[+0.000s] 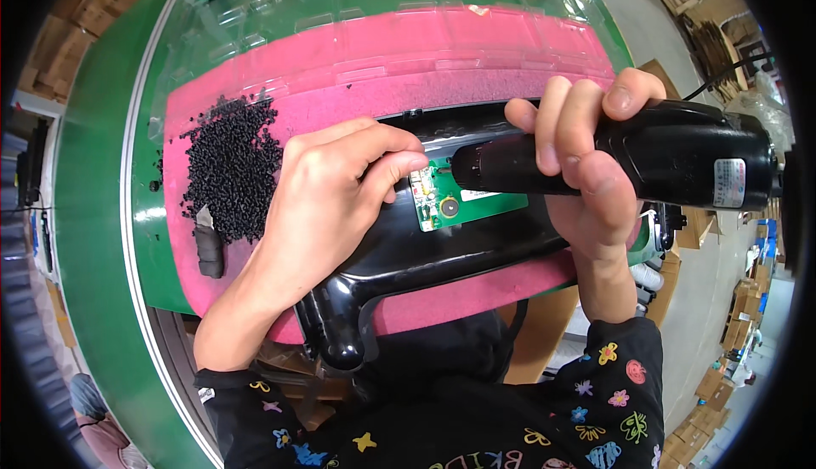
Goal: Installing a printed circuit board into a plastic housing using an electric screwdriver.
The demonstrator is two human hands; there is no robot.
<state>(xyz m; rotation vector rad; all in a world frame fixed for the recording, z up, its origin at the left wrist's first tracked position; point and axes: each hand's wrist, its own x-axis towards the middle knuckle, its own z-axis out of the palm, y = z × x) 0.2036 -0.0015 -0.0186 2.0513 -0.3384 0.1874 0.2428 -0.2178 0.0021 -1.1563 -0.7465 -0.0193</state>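
Observation:
My right hand (586, 138) is wrapped round a black electric screwdriver (680, 150) that lies nearly level, its nose pointing left. The nose is over a green circuit board (497, 206), which carries small parts and a round coin-like piece. That board sits in a long, glossy black plastic housing (459, 252) with a rounded leg at its lower left. My left hand (340, 189) is closed in a pinch at the board's upper left corner, close to the screwdriver's tip. Whatever is between those fingertips is hidden or too small to name.
A heap of small black screw-like pieces (229, 163) lies on the pink mat (331, 78), with a dark wrapped blade-like tool (209, 248) beside it. Clear plastic trays (374, 14) stand along the far side. A black cable (722, 70) runs off at upper right.

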